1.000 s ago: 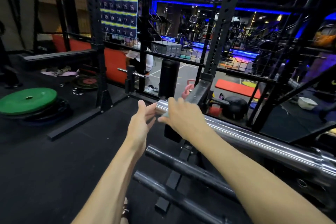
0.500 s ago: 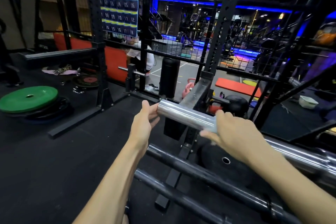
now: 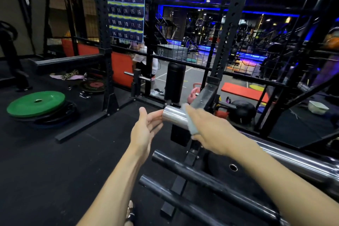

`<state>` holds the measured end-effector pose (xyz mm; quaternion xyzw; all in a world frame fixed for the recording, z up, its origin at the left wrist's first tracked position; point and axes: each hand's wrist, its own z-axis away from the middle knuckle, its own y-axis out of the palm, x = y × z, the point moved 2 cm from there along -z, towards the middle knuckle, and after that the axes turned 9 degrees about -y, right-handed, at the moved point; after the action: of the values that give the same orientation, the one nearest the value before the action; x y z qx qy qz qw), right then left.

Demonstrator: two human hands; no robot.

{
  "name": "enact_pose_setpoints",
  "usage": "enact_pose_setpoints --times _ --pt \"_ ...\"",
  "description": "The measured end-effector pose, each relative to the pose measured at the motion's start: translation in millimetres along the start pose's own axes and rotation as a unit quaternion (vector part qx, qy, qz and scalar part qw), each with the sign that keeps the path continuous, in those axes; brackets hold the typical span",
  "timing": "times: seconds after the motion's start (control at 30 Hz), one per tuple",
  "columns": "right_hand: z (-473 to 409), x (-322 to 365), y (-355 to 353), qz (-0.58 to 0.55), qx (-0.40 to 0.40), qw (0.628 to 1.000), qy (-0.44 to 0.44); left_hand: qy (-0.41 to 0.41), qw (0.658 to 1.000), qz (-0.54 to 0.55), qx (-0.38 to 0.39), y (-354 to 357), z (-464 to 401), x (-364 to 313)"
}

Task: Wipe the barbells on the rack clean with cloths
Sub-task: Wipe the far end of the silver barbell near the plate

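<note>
Right hand [image 3: 214, 130] wrapped round the shiny barbell [image 3: 174, 117] close to its near end, fingers curled over a pale cloth [image 3: 192, 124] pressed on the metal; left hand [image 3: 145, 128] open, fingertips touching the bar's end face. Just below, two dark bars [image 3: 192, 169] on the rack, and a black upright post [image 3: 229, 29] with holes right behind the bar. Off to the left, bare black floor [image 3: 55, 161] and a green plate [image 3: 36, 102], well apart.

Dim gym, blue neon glow, ceiling spotlights, wide-angle edge warping
</note>
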<state>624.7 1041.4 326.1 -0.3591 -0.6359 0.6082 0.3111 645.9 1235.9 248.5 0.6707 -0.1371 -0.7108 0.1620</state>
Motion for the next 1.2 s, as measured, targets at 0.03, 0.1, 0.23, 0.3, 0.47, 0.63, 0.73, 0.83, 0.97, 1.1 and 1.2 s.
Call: enact_pose_setpoints --times 0.03,0.1,0.23,0.3,0.47,0.63,0.73,0.83,0.97,1.1,1.2 --pt "16.7 -6.9 -2.5 0.027 0.011 0.999 0.036 0.001 1.0 0.001 0.001 2.2 1.1 2.0" --pt "28.3 -10.7 -7.4 0.115 0.03 0.988 0.101 0.003 1.0 -0.006 -0.001 6.9 2.6 2.6" --pt "-20.1 6.2 -8.6 0.143 -0.015 0.986 0.079 0.005 1.0 -0.029 -0.002 12.2 2.1 -1.0" --pt "-51.7 16.0 -6.6 0.123 -0.019 0.992 0.031 0.001 0.999 -0.034 -0.01 10.4 1.5 -1.2" --pt "-81.9 22.1 -8.1 0.049 -0.02 0.999 0.009 -0.002 0.999 -0.035 -0.019 5.3 1.5 -4.8" --pt "-35.8 15.6 -0.8 -0.007 -0.016 1.0 0.005 -0.012 1.0 -0.013 0.002 4.8 7.6 -1.5" --pt "-17.2 17.0 3.9 0.107 -0.035 0.993 0.036 -0.004 0.999 -0.035 0.001 7.3 8.6 -2.3" --pt "-46.3 27.6 -4.5 0.19 -0.018 0.981 0.038 -0.004 0.998 -0.057 0.015 8.5 6.7 -1.1" --pt "-83.1 27.0 -14.2 0.143 0.019 0.99 -0.013 -0.011 0.999 -0.037 0.001 7.2 4.1 -2.5" --pt "-59.2 25.7 -3.7 0.027 -0.002 0.999 -0.031 -0.012 1.0 -0.009 0.001 6.7 7.5 4.9" --pt "-27.8 14.3 -0.2 0.036 -0.02 0.999 0.026 -0.01 1.0 -0.005 -0.008 8.0 10.5 4.1"
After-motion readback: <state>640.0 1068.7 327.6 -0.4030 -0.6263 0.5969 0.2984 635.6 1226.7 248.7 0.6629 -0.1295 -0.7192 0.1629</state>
